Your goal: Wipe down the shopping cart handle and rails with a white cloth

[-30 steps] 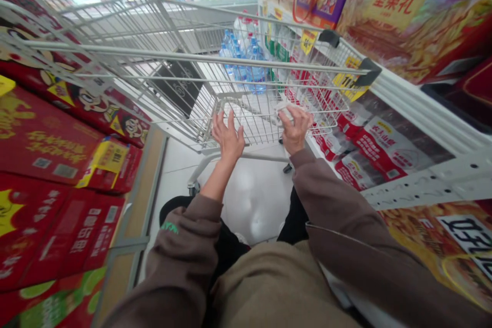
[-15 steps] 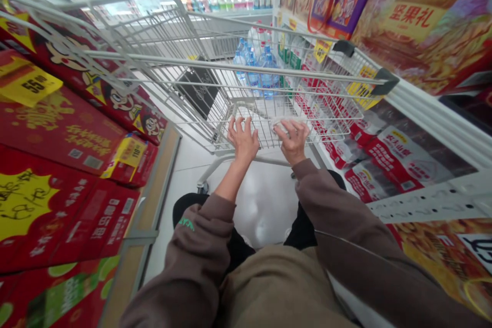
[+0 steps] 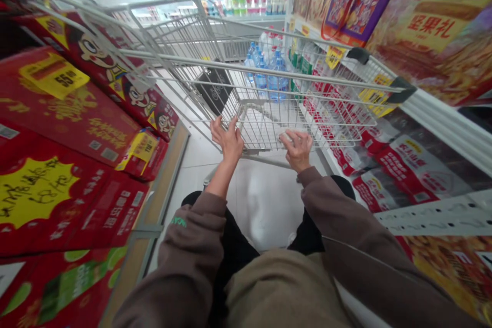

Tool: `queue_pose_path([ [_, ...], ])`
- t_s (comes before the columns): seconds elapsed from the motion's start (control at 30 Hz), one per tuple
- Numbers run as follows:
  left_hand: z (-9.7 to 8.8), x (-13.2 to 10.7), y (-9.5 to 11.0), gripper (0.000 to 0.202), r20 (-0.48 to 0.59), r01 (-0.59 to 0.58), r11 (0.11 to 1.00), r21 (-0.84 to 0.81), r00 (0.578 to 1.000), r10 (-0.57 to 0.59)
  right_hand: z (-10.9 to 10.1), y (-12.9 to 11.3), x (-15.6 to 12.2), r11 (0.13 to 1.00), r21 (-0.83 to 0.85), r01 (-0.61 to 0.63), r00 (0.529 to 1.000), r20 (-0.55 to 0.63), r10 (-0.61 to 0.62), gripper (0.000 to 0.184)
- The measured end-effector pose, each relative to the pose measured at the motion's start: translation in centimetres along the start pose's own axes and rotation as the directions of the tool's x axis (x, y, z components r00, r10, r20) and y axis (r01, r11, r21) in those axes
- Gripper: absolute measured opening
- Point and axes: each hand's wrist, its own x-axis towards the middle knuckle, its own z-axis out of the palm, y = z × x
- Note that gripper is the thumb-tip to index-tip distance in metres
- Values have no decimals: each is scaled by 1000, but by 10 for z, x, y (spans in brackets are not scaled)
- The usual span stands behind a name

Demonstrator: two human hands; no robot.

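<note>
A wire shopping cart [image 3: 269, 79] stands in front of me, its frame crossing the view. My left hand [image 3: 227, 138] is at the left of the cart's low near edge, fingers spread and against or just in front of the wires. To its right, my right hand [image 3: 299, 148] has its fingers curled at the same edge. A small pale piece of what looks like white cloth [image 3: 283, 136] shows under its fingertips; most of it is hidden. A dark panel [image 3: 213, 89] is fixed to the cart's left part.
Red gift boxes [image 3: 96, 118] with yellow price signs line a low stand on the left. Shelves on the right hold wrapped packs of bottles [image 3: 418, 169] and nut gift boxes [image 3: 442, 25]. Blue-capped water bottles [image 3: 269, 74] stand beyond the cart, before a lit fridge shelf [image 3: 246, 2].
My left hand has moved left along the cart's edge, its fingers spreading wider. My right hand stays near the same spot on the cart, fingers curled. The view has shifted slightly.
</note>
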Motion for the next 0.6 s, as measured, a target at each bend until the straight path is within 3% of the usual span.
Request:
queue_pose_path([
  [0.1,-1,0,4,46,16,14,1000,-1,1000,-14,4,-10,31,999,-12,-50,993,-111,48,48],
  [0.17,-3,-2,8,45,24,13,1000,-4,1000,-13,13,-17,31,996,-2,-92,991,-100,92,47],
  [0.3,-5,-9,10,44,25,2,1000,-15,1000,-2,28,-27,-11,988,18,-152,988,-5,152,48],
  [0.43,-5,-16,8,42,17,-4,998,-55,1000,5,20,-34,-35,989,62,-134,990,48,131,54],
  [0.6,-15,-8,5,51,-155,60,988,-142,985,-82,4,-46,20,998,46,-44,986,-157,51,48],
])
